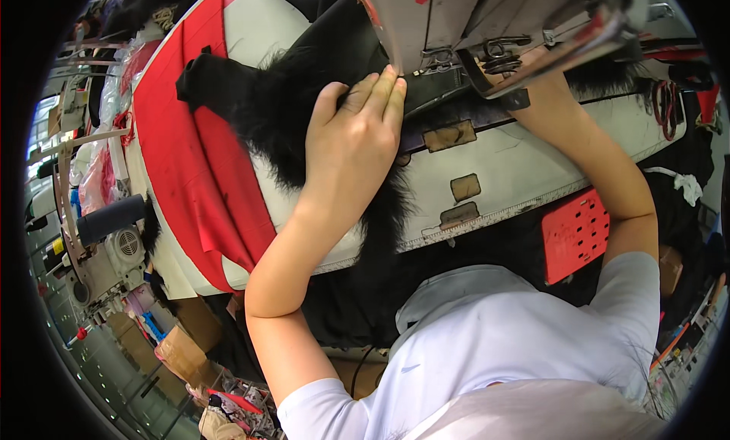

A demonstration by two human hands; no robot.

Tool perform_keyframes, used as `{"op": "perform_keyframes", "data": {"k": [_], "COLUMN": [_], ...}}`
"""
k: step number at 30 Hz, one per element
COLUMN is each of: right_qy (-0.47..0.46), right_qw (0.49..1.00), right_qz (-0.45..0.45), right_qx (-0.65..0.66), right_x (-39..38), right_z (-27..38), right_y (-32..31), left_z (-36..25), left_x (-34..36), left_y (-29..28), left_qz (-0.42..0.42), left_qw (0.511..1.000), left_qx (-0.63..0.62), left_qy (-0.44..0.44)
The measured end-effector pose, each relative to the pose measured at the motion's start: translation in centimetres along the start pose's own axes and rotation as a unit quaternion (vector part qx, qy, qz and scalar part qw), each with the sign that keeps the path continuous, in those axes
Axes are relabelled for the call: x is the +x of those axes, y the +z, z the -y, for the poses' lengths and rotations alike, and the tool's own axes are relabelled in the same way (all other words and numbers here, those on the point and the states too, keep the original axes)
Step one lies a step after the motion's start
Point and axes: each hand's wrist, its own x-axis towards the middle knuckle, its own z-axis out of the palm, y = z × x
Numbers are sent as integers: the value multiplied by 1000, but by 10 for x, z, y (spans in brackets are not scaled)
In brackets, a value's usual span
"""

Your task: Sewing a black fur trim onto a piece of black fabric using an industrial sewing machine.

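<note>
A sewing machine head (449,18) stands over the table at the top right. Black fabric (350,41) with long black fur (285,113) along it runs under the machine. My left hand (357,128) lies on this fabric, left of the needle area, its fingers stretched forward and its thumb apart. A furry end (386,220) hangs past my left wrist toward the table's front edge. My right hand (544,90) reaches in beside the machine on the far right; the machine head covers most of its fingers, so their grip is hidden.
Red cloth (182,128) lies across the left of the white table (525,159), whose front edge carries a measuring tape (487,221). A red perforated panel (576,235) sits below that edge. Another machine (114,238) and cardboard boxes (186,356) stand at the left.
</note>
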Motion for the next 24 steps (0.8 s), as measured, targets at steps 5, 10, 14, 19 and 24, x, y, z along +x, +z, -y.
{"op": "perform_keyframes", "data": {"k": [5, 10, 14, 19, 24], "right_qy": [12, 5, 12, -36, 12], "right_qw": [1000, 998, 999, 999, 996], "right_qz": [-3, -13, 1, -11, 56], "right_qx": [18, 55, 38, 0, -71], "right_x": [4, 1, 6, 7, -20], "right_z": [-5, -5, -8, -10, -26], "right_y": [3, 2, 4, -3, -18], "left_z": [1, -5, -2, -6, -30], "left_x": [4, -3, 2, -2, 2], "left_y": [0, 7, 10, 3, -4], "left_qz": [-10, -41, -63, -19, 27], "left_qw": [1000, 998, 996, 997, 995], "left_qx": [-12, 42, 47, 55, 91], "left_qy": [-14, -14, -44, -44, -19]}}
